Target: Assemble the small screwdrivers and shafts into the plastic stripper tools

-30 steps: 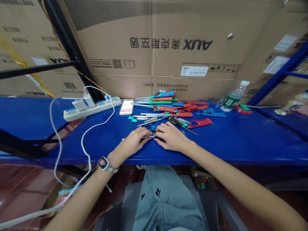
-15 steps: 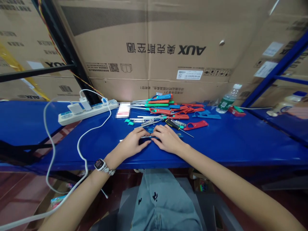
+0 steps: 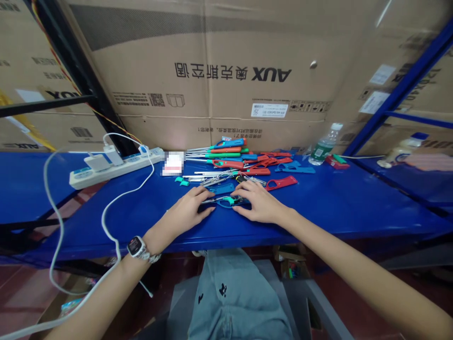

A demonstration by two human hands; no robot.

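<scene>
Left hand [image 3: 189, 208], closed on the rod [image 3: 208, 201] left of the lighter [image 3: 230, 201], and right hand [image 3: 264, 203], gripping its right end, presumably steady it between them.

White power strip [image 3: 115, 169] with two plugs [image 3: 97, 162], cardboard [image 3: 219, 94] printed upside-down, green-labelled bottle [image 3: 322, 147], blue-capped bottle [image 3: 403, 151]

The big brown box [image 3: 212, 78] at the back said AUX 奥克斯空调 in black, upside down. Lower down, small upside-down words said 谢谢您. Its white sticker [image 3: 269, 110] had the number 25, but its other words were too tiny to read. The boxes [image 3: 60, 132] on the left said AUX too, also upside down.
</scene>
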